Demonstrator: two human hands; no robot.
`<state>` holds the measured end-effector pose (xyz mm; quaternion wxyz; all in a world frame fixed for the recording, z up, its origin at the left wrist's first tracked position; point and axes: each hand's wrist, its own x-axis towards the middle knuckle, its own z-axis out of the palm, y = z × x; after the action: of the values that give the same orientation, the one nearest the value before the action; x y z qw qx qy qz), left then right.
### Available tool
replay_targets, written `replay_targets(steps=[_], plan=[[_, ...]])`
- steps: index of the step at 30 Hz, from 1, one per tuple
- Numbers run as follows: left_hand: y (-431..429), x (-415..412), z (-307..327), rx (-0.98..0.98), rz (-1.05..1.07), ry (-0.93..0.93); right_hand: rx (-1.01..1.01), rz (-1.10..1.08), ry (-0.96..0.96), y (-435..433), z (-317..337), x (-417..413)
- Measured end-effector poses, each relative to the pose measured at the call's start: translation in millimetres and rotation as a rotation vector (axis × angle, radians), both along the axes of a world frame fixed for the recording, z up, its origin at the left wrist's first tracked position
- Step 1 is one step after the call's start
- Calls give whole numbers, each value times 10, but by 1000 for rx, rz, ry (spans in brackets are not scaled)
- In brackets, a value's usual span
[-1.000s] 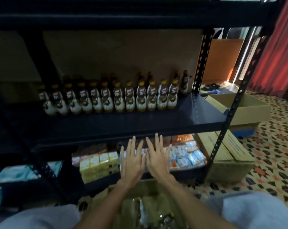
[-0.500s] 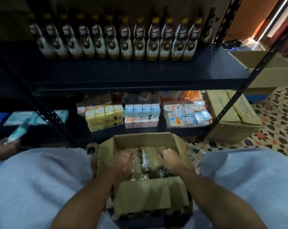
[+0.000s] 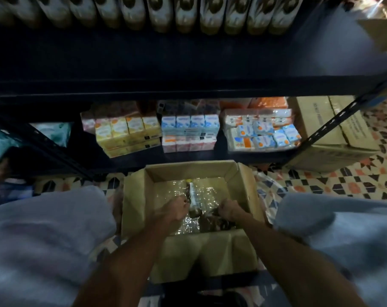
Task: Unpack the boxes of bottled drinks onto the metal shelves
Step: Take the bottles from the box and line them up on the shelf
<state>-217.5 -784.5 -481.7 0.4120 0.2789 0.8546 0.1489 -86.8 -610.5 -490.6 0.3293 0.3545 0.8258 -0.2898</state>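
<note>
An open cardboard box sits on the floor between my knees, holding shrink-wrapped bottles; one with a yellow cap shows through the clear wrap. My left hand and my right hand are both inside the box with fingers curled, gripping the plastic wrap on either side of that bottle. A row of brown and white bottles stands along the back of the dark metal shelf above.
The lower shelf holds packs of small drink cartons, yellow, blue and pink. A closed cardboard box sits on the patterned tile floor right of the shelf post. My knees in pale fabric flank the box.
My hands came down from in front of the shelf into the box and curled onto the wrap. My view tilted downward, so the shelf bottles slid to the top edge.
</note>
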Motion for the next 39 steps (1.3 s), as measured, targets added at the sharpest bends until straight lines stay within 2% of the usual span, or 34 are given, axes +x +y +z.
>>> replay_targets(steps=[4,8,12,15,18,20,24,33,37,39], plan=[[151,52,-394,-33,97,-123,8,-261,-49,84,-474,-15],[384,95,-648,-47,293,-228,10,-491,-96,108,-814,-38],[534,96,-913,-28,454,-240,76,-493,-98,-30,-907,-133],[603,51,-1012,-44,540,-275,35,-565,55,-102,-968,-238],[620,-25,-1012,-89,497,-224,-148,-739,238,-162,-1090,-362],[596,-74,-1036,-92,470,-214,-294,-772,282,-189,-1130,-420],[411,-158,-1178,-130,404,-333,-496,-794,281,-155,-1245,-432],[76,-128,-1063,-39,566,-592,-538,-701,356,-287,-976,-475],[35,-122,-861,0,611,-591,-539,-731,393,-318,-780,-475],[6,-130,-784,37,632,-581,-570,-816,406,-321,-699,-450]])
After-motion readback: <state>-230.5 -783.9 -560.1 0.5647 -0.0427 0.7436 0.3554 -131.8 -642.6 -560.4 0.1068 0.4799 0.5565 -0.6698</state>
